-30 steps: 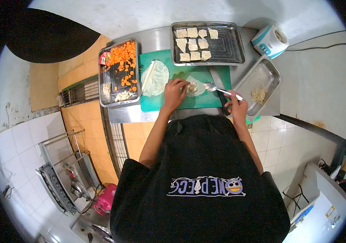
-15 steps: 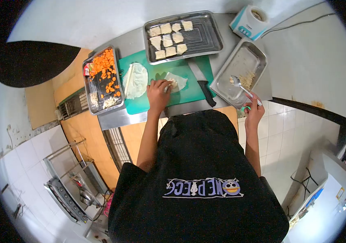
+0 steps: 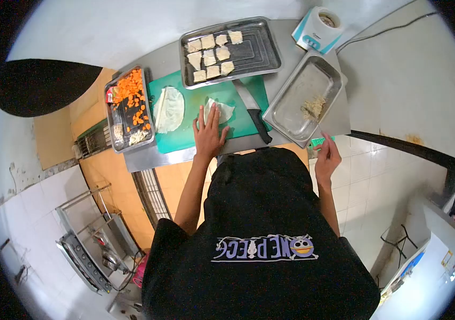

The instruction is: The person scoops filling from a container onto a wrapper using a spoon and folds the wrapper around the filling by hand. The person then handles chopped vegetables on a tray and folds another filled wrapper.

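My left hand (image 3: pixel 210 136) lies with its fingers stretched and spread, the fingertips on a small pale pastry wrapper (image 3: pixel 222 111). To its left, a stack of larger wrappers (image 3: pixel 170 110) rests on the green cutting board (image 3: pixel 189 140). My right hand (image 3: pixel 327 161) is closed around the handle of a spoon (image 3: pixel 320 129), at the near corner of a metal tray (image 3: pixel 292 109). The spoon's bowl seems to sit in the crumbly pale filling (image 3: pixel 313 106) and is hard to make out. A black-handled knife (image 3: pixel 260 125) lies along the board's right side.
A dark baking tray (image 3: pixel 256 53) at the back holds several folded pale pieces. On the left, another tray (image 3: pixel 148 130) holds cut carrots (image 3: pixel 130 88) and chopped pale bits. A white and blue appliance (image 3: pixel 318 33) stands at the back right, its cable (image 3: pixel 384 33) running along the wall.
My left fingers have gone from curled over filling on the small wrapper to spread flat on it. My right hand has lowered, and the spoon is now down in the filling. The view has shifted slightly.
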`<state>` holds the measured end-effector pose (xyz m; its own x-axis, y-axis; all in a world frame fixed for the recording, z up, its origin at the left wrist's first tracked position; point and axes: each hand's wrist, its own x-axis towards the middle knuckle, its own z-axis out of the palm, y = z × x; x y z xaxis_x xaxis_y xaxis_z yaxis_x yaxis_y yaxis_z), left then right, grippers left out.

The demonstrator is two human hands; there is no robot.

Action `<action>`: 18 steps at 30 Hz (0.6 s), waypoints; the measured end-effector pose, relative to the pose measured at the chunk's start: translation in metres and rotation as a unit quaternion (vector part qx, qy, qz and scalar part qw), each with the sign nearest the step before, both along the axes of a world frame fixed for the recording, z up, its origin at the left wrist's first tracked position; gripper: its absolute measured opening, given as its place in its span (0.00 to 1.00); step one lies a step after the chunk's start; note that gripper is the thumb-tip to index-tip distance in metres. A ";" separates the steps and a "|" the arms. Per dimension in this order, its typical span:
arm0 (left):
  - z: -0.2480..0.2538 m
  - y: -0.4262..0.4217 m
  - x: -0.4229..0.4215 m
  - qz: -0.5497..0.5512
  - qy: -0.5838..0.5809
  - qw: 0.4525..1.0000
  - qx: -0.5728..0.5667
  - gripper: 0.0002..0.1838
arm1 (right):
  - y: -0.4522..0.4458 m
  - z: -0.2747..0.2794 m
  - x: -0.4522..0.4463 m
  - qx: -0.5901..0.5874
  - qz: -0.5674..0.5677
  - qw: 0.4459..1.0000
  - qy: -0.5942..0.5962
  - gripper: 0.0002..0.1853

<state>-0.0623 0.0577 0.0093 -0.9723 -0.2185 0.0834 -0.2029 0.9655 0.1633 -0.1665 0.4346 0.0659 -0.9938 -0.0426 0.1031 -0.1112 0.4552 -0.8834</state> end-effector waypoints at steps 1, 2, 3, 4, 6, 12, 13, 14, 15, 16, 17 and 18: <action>0.001 0.001 0.001 0.005 -0.001 1.000 -0.003 0.40 | 0.009 -0.009 0.000 -0.003 0.005 1.000 -0.001 0.15; 0.002 0.003 0.000 0.021 0.014 1.000 0.007 0.40 | 0.017 -0.020 0.001 0.085 0.081 0.991 0.062 0.15; 0.001 0.006 -0.001 0.033 0.030 0.999 0.019 0.39 | 0.021 -0.021 0.003 0.173 0.153 0.965 0.124 0.16; -0.001 0.007 -0.003 0.033 0.031 0.999 0.023 0.39 | 0.024 -0.023 0.010 0.141 0.127 0.981 0.043 0.14; -0.002 0.011 -0.001 0.050 0.028 0.998 0.007 0.39 | 0.031 -0.024 0.006 0.136 0.120 0.980 0.087 0.14; -0.007 0.022 0.004 0.091 0.040 0.995 0.028 0.40 | 0.036 -0.033 0.003 0.127 0.098 0.982 0.098 0.12; -0.008 0.024 0.005 0.096 0.039 0.994 0.028 0.40 | 0.036 -0.030 0.003 0.149 0.106 0.980 0.081 0.12; -0.009 0.025 0.006 0.096 0.039 0.994 0.040 0.40 | 0.033 -0.028 0.000 0.168 0.117 0.977 0.066 0.12; -0.011 0.024 0.007 0.098 0.038 0.993 0.051 0.40 | 0.031 -0.028 -0.003 0.164 0.125 0.976 0.068 0.12; -0.012 0.024 0.010 0.106 0.037 0.993 0.046 0.40 | 0.030 -0.028 -0.004 0.191 0.107 0.975 0.042 0.12; -0.014 0.024 0.011 0.104 0.020 0.994 0.037 0.40 | 0.027 -0.029 -0.006 0.217 0.089 0.972 0.017 0.12; -0.012 0.023 0.011 0.102 0.002 0.994 0.028 0.41 | 0.025 -0.031 -0.009 0.168 0.090 0.981 0.041 0.12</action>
